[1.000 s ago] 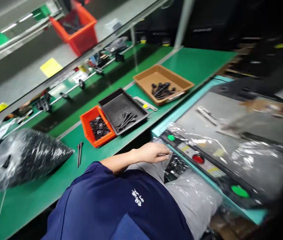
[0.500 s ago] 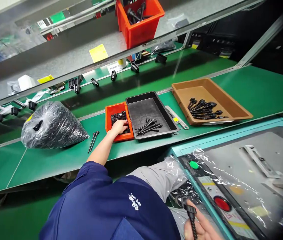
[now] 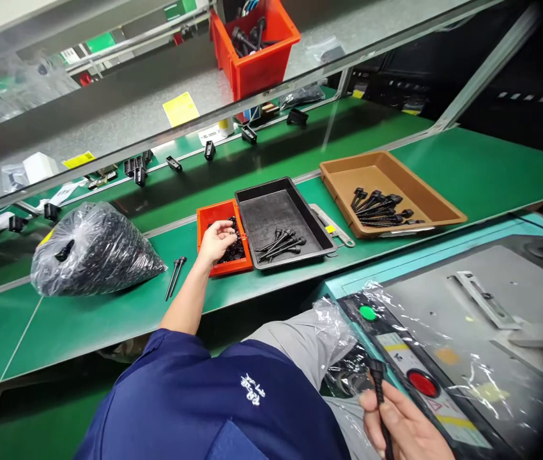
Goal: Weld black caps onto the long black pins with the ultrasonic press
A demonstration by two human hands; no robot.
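Observation:
My left hand [image 3: 217, 243] is over the small red bin [image 3: 202, 225], which holds small black parts [image 3: 234, 250]. Its thumb and fingers are drawn together; whatever is between them is too small to make out. Low on the right, my right hand [image 3: 403, 418] grips a black rod-like part with a wide head [image 3: 377, 377], head upward, beside the machine. Similar rods [image 3: 283, 243] lie in the black tray [image 3: 271, 201] touching the bin's right side. More rods [image 3: 379, 207] lie in the brown tray [image 3: 396, 167]. Two rods [image 3: 174, 278] rest on the green bench left of the bin.
A clear bag of black parts [image 3: 103, 249] stands at left. The teal-edged machine [image 3: 506, 300] has a green button [image 3: 368, 312] and a red button [image 3: 422, 383]. Overhead, a shelf [image 3: 132, 118] carries a red bin [image 3: 262, 67]. Clear plastic film [image 3: 333, 326] hangs by my knee.
My left hand has lifted slightly from the black parts, its fingers now drawn together above the bin. My right hand has turned the rod and shifted a little right. The view has shifted slightly.

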